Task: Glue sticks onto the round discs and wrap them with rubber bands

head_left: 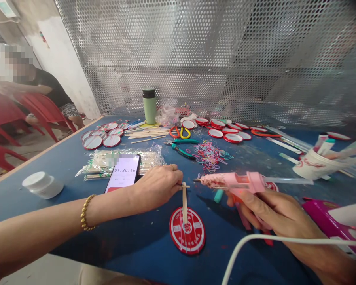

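Note:
My left hand [156,186] is closed in a pinch on a short wooden stick [184,186] held crosswise at the top of an upright wooden stick [184,202]. That upright stick lies on a red round disc [187,235] on the blue table [136,241]. My right hand [273,215] grips a pink glue gun [234,181], whose nozzle points left, a short way from the sticks' crossing. A white cord [255,241] runs from the gun toward the bottom edge.
A phone [123,174] showing a timer lies on bags of sticks. Nearby are a white jar [41,184], pliers [180,150], coloured rubber bands [209,154], red discs [225,132], a green flask [149,105] and a cup of markers [314,164]. A person sits at left on red chairs.

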The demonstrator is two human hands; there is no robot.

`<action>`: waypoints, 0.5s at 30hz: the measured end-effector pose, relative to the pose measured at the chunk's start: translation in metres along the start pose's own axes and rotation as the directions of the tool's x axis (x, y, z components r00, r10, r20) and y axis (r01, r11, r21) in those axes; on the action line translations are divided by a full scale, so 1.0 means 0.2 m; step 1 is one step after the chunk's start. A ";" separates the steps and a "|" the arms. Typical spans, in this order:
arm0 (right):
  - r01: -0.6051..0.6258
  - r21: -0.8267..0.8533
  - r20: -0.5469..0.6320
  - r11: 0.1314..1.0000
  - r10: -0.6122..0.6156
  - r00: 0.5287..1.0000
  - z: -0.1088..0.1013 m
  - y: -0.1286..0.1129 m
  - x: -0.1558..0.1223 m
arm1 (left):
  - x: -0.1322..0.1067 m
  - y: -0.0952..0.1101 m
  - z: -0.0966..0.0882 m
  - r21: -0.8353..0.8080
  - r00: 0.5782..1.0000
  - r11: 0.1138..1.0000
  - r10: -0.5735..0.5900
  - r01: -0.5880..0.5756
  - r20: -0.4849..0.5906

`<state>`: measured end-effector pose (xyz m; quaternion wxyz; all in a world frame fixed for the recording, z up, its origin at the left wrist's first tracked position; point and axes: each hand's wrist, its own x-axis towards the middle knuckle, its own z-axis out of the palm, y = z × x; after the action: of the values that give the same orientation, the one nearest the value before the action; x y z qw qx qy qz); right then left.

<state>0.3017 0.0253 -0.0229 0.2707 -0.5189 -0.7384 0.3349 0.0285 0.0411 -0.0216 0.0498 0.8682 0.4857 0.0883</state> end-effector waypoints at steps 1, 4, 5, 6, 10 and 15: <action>-0.012 0.000 -0.003 1.000 0.012 1.000 0.00 0.00 0.00 | 0.00 0.00 0.00 0.002 1.000 1.000 0.002 -0.002 -0.004; -0.045 -0.004 -0.004 0.999 0.045 0.999 0.00 0.01 0.00 | 0.00 -0.01 0.01 -0.002 1.000 1.000 0.010 -0.010 -0.016; -0.050 -0.006 0.000 0.999 0.050 0.999 0.00 0.01 0.00 | 0.00 -0.02 0.02 -0.004 1.000 1.000 0.010 -0.010 -0.015; -0.051 -0.006 0.004 0.999 0.051 0.999 0.00 0.01 0.00 | 0.00 -0.02 0.02 -0.005 1.000 1.000 0.007 -0.007 -0.014; -0.054 -0.013 0.004 0.998 0.054 0.999 0.01 0.01 0.00 | 0.00 -0.02 0.02 0.002 1.000 1.000 0.002 -0.002 -0.013; -0.045 -0.017 0.005 0.999 0.045 0.999 0.01 -0.01 0.00 | 0.00 -0.03 0.03 0.011 0.999 1.000 0.013 -0.013 -0.037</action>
<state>0.3002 0.0241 -0.0226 0.2566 -0.5367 -0.7301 0.3363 0.0246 0.0434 -0.0291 0.0353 0.8699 0.4813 0.1022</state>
